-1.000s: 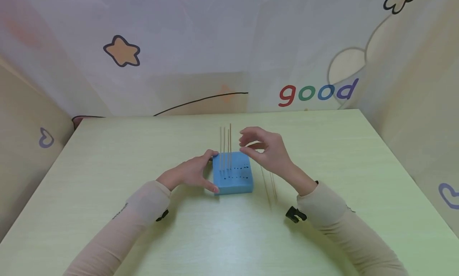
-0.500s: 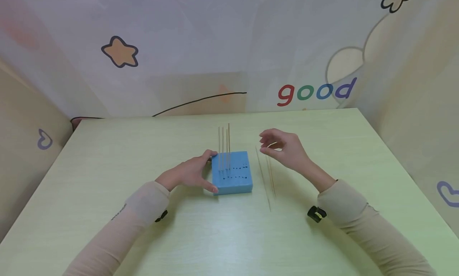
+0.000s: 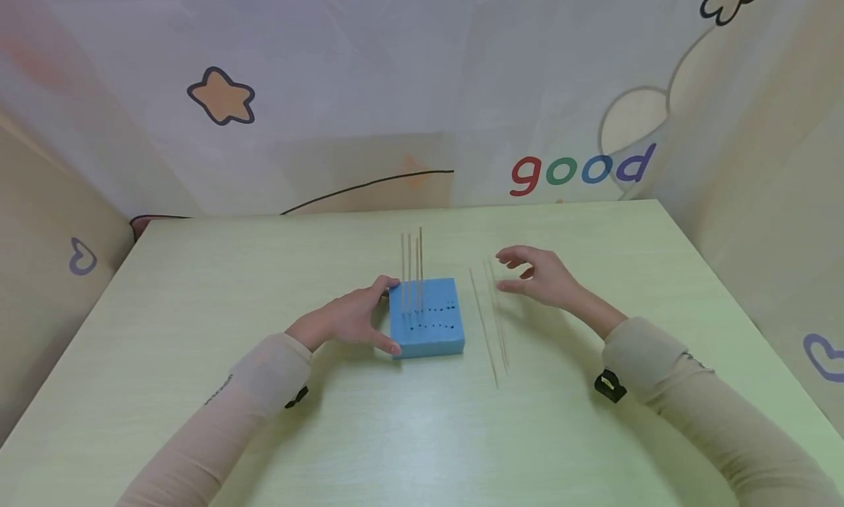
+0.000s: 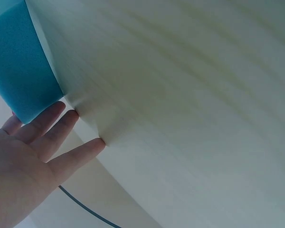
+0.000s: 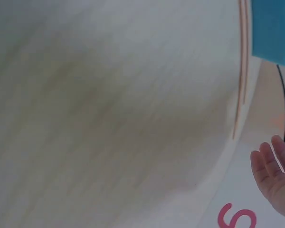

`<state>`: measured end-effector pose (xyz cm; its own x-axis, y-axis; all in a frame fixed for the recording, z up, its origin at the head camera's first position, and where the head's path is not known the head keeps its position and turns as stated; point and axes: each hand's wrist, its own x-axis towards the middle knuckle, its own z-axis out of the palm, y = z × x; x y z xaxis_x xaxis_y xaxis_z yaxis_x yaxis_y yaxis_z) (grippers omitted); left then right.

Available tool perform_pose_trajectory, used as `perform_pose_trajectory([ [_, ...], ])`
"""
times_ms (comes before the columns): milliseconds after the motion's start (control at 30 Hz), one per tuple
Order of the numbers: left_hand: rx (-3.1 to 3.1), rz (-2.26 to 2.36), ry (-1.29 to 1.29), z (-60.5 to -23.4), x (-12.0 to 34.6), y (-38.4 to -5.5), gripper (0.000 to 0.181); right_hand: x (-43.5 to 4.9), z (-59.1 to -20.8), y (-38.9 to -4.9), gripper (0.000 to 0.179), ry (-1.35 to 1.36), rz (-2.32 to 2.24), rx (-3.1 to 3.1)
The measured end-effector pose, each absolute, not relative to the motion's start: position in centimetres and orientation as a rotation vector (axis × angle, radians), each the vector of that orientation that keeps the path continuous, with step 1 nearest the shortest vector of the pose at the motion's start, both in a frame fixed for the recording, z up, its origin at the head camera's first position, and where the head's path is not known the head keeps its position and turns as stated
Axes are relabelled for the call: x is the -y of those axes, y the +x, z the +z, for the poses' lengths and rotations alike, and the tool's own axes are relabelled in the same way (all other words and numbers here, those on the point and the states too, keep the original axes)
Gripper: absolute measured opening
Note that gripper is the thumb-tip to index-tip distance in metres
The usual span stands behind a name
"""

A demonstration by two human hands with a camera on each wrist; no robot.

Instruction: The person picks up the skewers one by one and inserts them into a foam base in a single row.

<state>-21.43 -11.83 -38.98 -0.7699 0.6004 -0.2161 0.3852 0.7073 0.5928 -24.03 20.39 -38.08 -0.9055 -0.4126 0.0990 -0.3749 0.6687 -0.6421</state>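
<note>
A blue foam block (image 3: 435, 342) with rows of small dark holes lies on the table, and several thin wooden sticks (image 3: 409, 272) stand upright in its left part. My left hand (image 3: 349, 316) holds the block's left side, thumb at the near corner and fingers at the far one. In the left wrist view, some fingertips reach down to the tabletop beside the block (image 4: 26, 61). Loose sticks (image 3: 483, 324) lie on the table right of the block. Just right of them hovers my right hand (image 3: 543, 276), thumb and fingers apart, holding nothing.
The pale table (image 3: 264, 258) runs back to a printed cloth wall (image 3: 356, 67), with more cloth along both sides. A black strap piece (image 3: 609, 386) hangs below the right sleeve, and another (image 3: 297, 397) shows below the left.
My right hand has moved right, away from above the block to beside the loose sticks, and its thumb and fingers have spread. The left hand and block stay put.
</note>
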Motion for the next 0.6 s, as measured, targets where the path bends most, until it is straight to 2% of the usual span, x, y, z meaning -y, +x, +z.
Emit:
perform_pose_trajectory([
  [367,-2.512,0.764,0.781,-39.0,12.2,-21.5,0.105,-21.2,-40.1,-27.8,0.080,-0.759,-0.609,-2.811],
  [600,-2.514,0.757,0.749,-39.1,12.2,-21.4,0.106,-21.3,-41.4,-28.6,0.093,-0.710,-0.403,-2.760],
])
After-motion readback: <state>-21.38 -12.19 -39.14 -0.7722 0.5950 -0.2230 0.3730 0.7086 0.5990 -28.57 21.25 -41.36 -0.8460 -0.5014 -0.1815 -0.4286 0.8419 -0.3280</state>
